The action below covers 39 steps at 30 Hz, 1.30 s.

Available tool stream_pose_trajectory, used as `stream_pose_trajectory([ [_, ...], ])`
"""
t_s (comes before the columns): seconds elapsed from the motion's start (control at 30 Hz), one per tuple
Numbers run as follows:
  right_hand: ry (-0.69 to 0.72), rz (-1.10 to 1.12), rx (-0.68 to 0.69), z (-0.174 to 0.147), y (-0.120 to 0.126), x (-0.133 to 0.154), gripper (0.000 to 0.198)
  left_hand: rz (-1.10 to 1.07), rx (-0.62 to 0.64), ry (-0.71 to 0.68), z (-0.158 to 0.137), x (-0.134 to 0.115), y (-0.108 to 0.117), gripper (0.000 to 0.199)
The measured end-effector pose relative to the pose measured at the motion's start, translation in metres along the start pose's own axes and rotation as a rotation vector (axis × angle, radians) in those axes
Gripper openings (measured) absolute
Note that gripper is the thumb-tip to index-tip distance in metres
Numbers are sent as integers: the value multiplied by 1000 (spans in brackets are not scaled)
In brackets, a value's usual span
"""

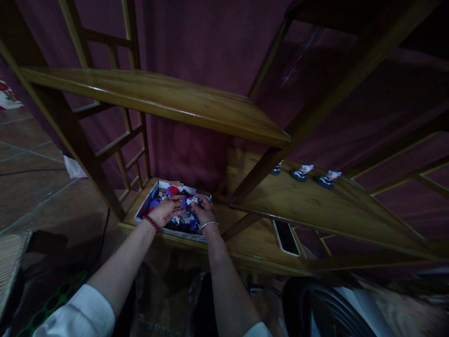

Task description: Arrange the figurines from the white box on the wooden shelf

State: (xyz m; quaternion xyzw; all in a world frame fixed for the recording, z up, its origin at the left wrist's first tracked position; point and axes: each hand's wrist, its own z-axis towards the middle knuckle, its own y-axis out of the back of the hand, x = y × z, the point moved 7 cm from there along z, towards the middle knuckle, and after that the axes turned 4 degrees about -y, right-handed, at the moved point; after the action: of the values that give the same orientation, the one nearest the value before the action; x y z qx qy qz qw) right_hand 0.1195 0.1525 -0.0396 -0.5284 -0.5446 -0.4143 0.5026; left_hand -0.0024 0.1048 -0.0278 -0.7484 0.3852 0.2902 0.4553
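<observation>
A shallow white cardboard box [187, 235] stands on the lower wooden shelf, filled with small figurines and loose blue, red and dark pieces. Over the box, my left hand [166, 212] pinches a small blue-purple piece [184, 202] whose kind is unclear in the dim light. Close beside it, my right hand [203, 210] has its fingers closed around a small white-and-blue figurine [192, 200]. The two held things are almost touching. Below my hands, more blue-and-white figurines [185, 219] lie jumbled in the box. My fingers partly hide what they hold.
Three small figurines on dark bases, one of them this figurine [329, 179], stand on the right-hand shelf [308, 206]. A phone-like dark slab with a light rim [286, 238] lies lower right. A wooden board [168, 103] juts out above my hands. A dark ribbed round object [326, 304] is below right.
</observation>
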Motion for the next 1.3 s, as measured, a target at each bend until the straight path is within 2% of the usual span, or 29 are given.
stream_pose_trajectory([
  [0.47,55,-50,34,2,-1,0,35,3,-19,-17,2,1,4,18],
  [0.9,32,-37,88,-2,-5,4,34,-12,-31,-16,-3,-3,3,13],
  [1.3,175,-270,98,2,-4,5,32,15,-50,-29,1,0,8,7],
])
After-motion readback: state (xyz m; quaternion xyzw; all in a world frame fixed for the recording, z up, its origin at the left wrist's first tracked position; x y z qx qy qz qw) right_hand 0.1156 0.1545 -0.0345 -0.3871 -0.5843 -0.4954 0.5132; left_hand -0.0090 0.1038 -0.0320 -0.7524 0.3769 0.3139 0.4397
